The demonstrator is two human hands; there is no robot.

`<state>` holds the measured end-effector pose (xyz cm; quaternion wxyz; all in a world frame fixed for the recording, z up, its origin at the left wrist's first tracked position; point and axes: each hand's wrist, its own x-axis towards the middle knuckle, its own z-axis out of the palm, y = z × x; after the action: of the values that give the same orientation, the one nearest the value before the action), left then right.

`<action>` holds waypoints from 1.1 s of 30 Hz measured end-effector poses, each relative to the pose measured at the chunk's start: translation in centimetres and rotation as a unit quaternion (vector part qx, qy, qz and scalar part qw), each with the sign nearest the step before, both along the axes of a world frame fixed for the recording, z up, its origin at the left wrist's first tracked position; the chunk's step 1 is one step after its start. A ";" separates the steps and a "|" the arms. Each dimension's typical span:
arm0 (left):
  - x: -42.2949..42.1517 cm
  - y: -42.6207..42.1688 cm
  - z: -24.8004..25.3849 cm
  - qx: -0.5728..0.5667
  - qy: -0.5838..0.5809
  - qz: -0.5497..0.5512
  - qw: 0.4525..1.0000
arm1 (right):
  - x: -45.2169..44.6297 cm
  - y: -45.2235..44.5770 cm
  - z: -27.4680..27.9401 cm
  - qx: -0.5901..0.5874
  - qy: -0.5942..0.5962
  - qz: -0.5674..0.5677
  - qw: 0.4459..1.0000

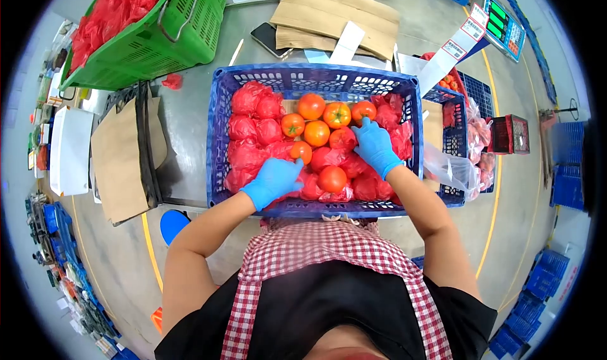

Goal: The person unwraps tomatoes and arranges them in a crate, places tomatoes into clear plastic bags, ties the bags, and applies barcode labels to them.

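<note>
A blue plastic crate holds bare tomatoes in the middle and tomatoes wrapped in red plastic around them. My left hand, in a blue glove, is over the crate's lower left part, its fingertips against a small orange tomato. My right hand, also gloved, reaches in from the right with its fingertips at the lower edge of a tomato. Whether either hand grips its tomato is unclear. A larger tomato lies between the hands, on red wrapping.
A green crate with red bags stands at the upper left. Cardboard sheets, a phone and a label strip lie beyond the blue crate. More cardboard is at left, a scale at upper right.
</note>
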<state>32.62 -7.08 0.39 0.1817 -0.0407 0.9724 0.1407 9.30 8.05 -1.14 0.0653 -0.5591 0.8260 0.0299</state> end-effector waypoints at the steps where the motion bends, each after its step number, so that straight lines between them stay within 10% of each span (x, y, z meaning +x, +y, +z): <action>1: 0.0 0.3 0.2 0.022 0.005 -0.039 0.999 | -0.2 0.0 -0.5 -0.011 0.005 0.010 1.000; 10: -0.5 2.8 -4.2 -0.074 0.022 -0.079 0.994 | -3.8 -2.5 -2.9 -0.228 -0.008 -0.174 0.958; 13: -0.2 2.0 -3.1 -0.022 0.053 -0.055 0.997 | -5.9 -1.6 5.6 -0.389 -0.294 -0.235 0.841; 14: -0.1 1.6 -3.0 0.000 0.069 -0.021 0.997 | -8.4 -0.9 3.2 -0.512 -0.482 -0.237 0.670; 20: -0.6 -1.8 -2.1 0.200 0.088 0.164 0.962 | -7.8 4.0 10.6 -0.353 -0.280 -0.260 0.854; 23: -0.1 -3.2 -2.7 0.333 0.055 0.217 0.916 | -3.8 3.3 8.8 -0.047 -0.110 -0.113 0.986; 28: 1.9 -5.9 1.9 0.496 0.124 0.331 0.793 | 0.6 2.5 2.9 0.157 -0.159 0.052 0.973; 33: 2.0 -8.3 5.3 0.701 0.232 0.509 0.443 | 1.7 1.6 -0.9 0.187 -0.107 0.036 0.976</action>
<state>34.59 -15.36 5.71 -0.1879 -0.3526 0.3535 0.8458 11.00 9.68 -2.03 0.2553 -0.5660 0.7736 0.1265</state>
